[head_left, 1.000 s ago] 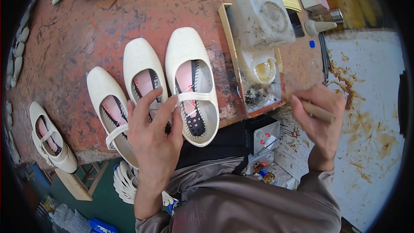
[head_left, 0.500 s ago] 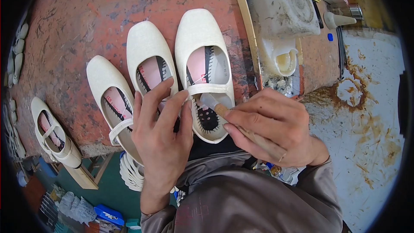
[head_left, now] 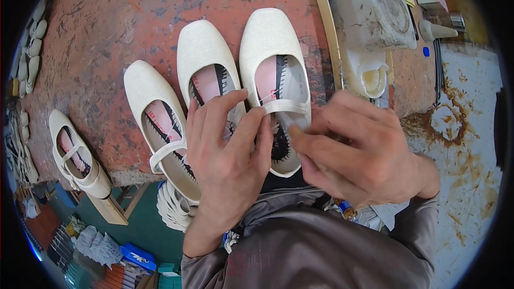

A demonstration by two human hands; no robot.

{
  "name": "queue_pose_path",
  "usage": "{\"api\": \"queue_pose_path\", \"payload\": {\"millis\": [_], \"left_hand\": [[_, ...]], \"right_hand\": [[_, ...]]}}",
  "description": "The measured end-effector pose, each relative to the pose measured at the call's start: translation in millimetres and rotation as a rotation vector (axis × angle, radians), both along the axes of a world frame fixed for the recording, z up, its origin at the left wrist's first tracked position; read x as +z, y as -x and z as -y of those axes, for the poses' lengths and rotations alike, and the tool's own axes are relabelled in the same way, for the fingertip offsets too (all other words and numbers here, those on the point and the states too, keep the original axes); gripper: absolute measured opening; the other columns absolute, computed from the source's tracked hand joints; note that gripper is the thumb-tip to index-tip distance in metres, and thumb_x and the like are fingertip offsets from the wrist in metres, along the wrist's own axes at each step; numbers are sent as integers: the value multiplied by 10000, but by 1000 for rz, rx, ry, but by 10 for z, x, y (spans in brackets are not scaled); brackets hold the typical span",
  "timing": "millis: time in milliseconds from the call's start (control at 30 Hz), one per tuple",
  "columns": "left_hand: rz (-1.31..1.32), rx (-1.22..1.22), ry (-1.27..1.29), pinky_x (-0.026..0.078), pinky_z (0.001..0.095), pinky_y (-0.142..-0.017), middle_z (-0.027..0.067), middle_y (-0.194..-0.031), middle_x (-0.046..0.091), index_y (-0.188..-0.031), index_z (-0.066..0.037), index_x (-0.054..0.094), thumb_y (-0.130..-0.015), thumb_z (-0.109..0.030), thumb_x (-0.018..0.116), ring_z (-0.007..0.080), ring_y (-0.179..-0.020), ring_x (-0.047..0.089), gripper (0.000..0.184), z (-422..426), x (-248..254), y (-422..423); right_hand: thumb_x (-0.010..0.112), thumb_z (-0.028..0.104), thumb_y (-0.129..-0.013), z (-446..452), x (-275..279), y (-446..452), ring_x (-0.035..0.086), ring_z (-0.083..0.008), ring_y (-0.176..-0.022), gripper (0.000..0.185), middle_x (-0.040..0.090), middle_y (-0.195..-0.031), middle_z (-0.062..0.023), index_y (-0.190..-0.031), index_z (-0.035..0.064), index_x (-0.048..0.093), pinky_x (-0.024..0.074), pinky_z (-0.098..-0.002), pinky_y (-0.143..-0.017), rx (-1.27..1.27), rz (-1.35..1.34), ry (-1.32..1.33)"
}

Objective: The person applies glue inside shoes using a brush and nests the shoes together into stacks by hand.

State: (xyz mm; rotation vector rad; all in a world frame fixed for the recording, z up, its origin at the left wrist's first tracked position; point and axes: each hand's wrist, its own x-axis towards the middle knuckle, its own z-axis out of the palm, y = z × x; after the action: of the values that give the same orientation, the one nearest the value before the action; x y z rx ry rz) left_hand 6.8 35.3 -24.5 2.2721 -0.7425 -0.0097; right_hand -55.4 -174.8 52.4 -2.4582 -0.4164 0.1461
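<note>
Three cream strapped shoes lie side by side at the table's front edge: a left one (head_left: 152, 88), a middle one (head_left: 206, 45) and a right one (head_left: 273, 32). My left hand (head_left: 230, 150) covers the rear of the middle shoe, its thumb and index finger closed on the strap (head_left: 285, 107) of the right shoe. A wooden-handled brush (head_left: 294, 131) is gripped in my right hand (head_left: 364, 152), its tip inside the right shoe just under the strap. My right fingers hide most of the handle, and the bristles are blurred.
Right of the shoes, a tray (head_left: 327, 27) holds a grimy white container (head_left: 372, 13) and a cup of yellowish glue (head_left: 373, 81). A white nozzle (head_left: 438, 30) lies beyond. Another cream shoe (head_left: 80, 160) sits at the left edge, with more shoes (head_left: 33, 59) farther left.
My right hand has brought the brush from the tray to the right shoe, where it works under the strap. My left hand has stayed by the strap. The view has shifted.
</note>
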Motion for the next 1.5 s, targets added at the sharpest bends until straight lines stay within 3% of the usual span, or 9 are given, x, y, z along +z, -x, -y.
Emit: {"api": "queue_pose_path", "payload": {"millis": [233, 367, 633, 800, 1000, 1167, 1300, 1433, 1500], "left_hand": [[22, -21, 36, 604, 529, -963, 76, -1043, 749, -1041, -35, 791, -817, -17, 874, 316, -974, 740, 239, -8, -47, 17], [114, -28, 22, 588, 391, -785, 72, -997, 776, -996, -25, 800, -804, 64, 872, 277, -893, 748, 223, 87, -27, -1], [40, 8, 17, 600, 390, -794, 90, -1015, 790, -1025, -22, 815, -845, 41, 872, 276, -908, 768, 199, 25, 16, 3], [16, -56, 26, 603, 422, -835, 106, -1085, 773, -1089, -9, 799, -863, 15, 857, 328, -968, 757, 235, -42, 39, -33], [43, -46, -215, 558, 466, -966, 123, -1218, 773, -1209, -17, 791, -857, -15, 828, 359, -1107, 696, 354, -315, 238, -223], [80, -139, -456, 493, 527, -986, 107, -1065, 728, -1166, -29, 775, -801, 10, 800, 371, -1142, 620, 369, -338, 165, -230], [47, -3, -156, 512, 488, -910, 133, -1030, 684, -1053, -17, 730, -819, 51, 767, 366, -1045, 647, 247, -305, 156, -226], [18, 98, -102, 480, 508, -918, 144, -1078, 656, -1145, -42, 699, -848, 9, 812, 387, -1056, 628, 321, -323, 90, -148], [133, 149, -192, 470, 503, -924, 134, -1124, 656, -1178, -52, 698, -865, -46, 829, 376, -1079, 635, 340, -367, 106, -107]], "right_hand": [[801, 61, -707, -113, -752, 97, 618, -212, -767, 340, 671, -935, -68, -1024, -61, 788, 492, -327, -597, -54, 624, 254], [703, 135, -614, -202, -752, 107, 579, -210, -777, 445, 650, -928, -78, -1004, -69, 771, 440, -310, -620, -120, 558, 435], [752, 186, -661, -386, -160, 597, 594, -192, -778, 481, 627, -900, -70, -1054, -90, 767, 509, -277, -574, -86, 338, 211], [740, 159, -696, -252, -646, 265, 630, -232, -932, 530, 651, -1000, -109, -1139, -132, 730, 553, -328, -612, -70, 381, 192], [808, 43, -770, -183, -92, 576, 632, -196, -675, 316, 656, -814, -69, -1031, -125, 749, 536, -278, -543, -108, 254, -49], [802, 81, -867, 130, 202, 670, 611, -192, -474, 220, 698, -688, -86, -948, -112, 734, 488, -303, -456, -367, 526, -262], [770, 125, -884, 285, 309, 898, 618, -204, -576, 214, 705, -736, -151, -890, -82, 715, 486, -347, -560, -768, 641, -289], [794, 57, -907, 532, 416, 869, 675, -160, -699, 114, 764, -813, -94, -935, -54, 804, 484, -288, -630, -996, 225, 114], [823, 27, -892, 674, 144, 809, 698, -122, -730, 72, 779, -806, -56, -949, -15, 837, 496, -266, -636, -1037, 137, 85]]}}
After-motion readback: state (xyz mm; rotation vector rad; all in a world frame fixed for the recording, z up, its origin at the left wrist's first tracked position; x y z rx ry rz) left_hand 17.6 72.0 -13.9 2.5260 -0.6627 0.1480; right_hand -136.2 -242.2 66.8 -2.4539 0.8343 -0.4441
